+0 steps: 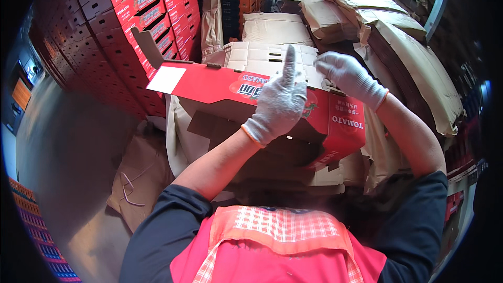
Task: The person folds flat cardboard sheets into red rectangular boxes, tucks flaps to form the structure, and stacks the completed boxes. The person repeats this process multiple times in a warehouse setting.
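Observation:
A part-folded red cardboard box [209,85] lies tilted in front of me, its printed side upside down and its inside bare brown board. My left hand [277,106], in a grey-white glove, is at the upper edge of the red panel. Its index finger points up and away; the other fingers look bent at the edge, partly hidden. My right hand [353,76], gloved alike, is at the box's far right corner with its fingers curled together. What lies between those fingertips is too small to make out. Pale slotted cardboard [251,56] shows just beyond the hands.
Tall stacks of red boxes [152,15] rise at the left. Large paper-wrapped bundles [419,73] are piled at the right and back. Brown wrapping paper [139,178] with a loose strap lies on the floor at the left. Colourful crates [44,236] stand at the lower left.

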### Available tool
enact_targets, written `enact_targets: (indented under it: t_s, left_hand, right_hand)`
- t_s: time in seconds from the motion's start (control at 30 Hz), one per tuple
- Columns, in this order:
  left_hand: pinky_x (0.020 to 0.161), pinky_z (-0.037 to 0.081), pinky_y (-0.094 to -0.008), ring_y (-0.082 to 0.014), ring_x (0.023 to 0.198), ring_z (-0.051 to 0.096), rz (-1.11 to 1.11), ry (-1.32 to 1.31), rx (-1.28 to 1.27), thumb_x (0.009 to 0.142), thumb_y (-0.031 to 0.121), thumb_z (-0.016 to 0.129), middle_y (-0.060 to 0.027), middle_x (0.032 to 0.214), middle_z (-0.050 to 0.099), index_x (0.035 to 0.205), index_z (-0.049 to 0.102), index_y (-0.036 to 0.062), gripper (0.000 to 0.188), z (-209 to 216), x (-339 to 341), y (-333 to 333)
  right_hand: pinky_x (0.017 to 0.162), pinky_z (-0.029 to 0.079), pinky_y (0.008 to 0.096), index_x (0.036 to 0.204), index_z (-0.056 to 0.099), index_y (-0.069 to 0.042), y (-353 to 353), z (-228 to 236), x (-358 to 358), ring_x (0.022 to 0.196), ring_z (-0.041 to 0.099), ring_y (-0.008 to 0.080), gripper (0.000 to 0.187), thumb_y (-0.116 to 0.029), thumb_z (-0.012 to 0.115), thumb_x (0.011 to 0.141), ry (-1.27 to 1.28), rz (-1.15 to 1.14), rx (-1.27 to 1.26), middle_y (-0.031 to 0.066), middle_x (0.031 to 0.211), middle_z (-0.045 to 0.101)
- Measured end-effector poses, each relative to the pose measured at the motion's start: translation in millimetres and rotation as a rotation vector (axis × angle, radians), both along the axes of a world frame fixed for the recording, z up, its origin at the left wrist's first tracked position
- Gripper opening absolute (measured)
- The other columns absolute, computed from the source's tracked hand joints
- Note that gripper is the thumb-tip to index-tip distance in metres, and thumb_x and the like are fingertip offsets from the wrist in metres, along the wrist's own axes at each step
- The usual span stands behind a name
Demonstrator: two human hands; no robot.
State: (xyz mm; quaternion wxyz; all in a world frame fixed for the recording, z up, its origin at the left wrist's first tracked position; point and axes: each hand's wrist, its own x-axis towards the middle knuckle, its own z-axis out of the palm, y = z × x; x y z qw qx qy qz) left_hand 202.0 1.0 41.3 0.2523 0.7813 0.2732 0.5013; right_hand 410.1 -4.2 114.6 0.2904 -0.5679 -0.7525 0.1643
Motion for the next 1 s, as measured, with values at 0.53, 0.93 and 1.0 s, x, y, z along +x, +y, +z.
enact_targets:
  t_s: [0.53,0.93,1.0]
  left_hand:
    - [0.117,0.018,-0.0555,-0.0452,0.145,0.026,-0.1,0.308,0.201,0.074,0.069,0.071,-0.0279,0.157,0.026,0.157,0.02,0.0061,0.116,-69,-149,-79]
    - [0.097,0.046,-0.0486,-0.0406,0.113,0.057,-0.237,0.262,0.508,0.066,0.045,0.083,-0.0247,0.126,0.058,0.129,0.056,-0.001,0.082,2,17,-49]
    - [0.096,0.047,-0.0492,-0.0418,0.112,0.058,-0.282,0.1,0.513,0.067,0.045,0.084,-0.0257,0.127,0.058,0.133,0.054,-0.001,0.085,-4,45,-49]
  right_hand:
    - [0.086,0.052,0.028,0.134,0.053,0.003,-9,-41,104,0.097,0.065,0.0167,0.061,-0.013,0.064,0.076,0.648,-0.048,-0.31,0.015,0.123,0.064]
    - [0.077,0.052,0.0319,0.106,0.071,-0.005,-36,-196,103,0.086,0.065,0.0157,0.024,-0.014,0.05,0.1,0.952,-0.318,-0.049,0.0086,0.097,0.07]
    - [0.079,0.052,0.0273,0.114,0.066,-0.004,-46,-132,110,0.088,0.063,0.0111,0.025,-0.014,0.047,0.104,0.857,-0.286,0.3,0.0061,0.096,0.069]
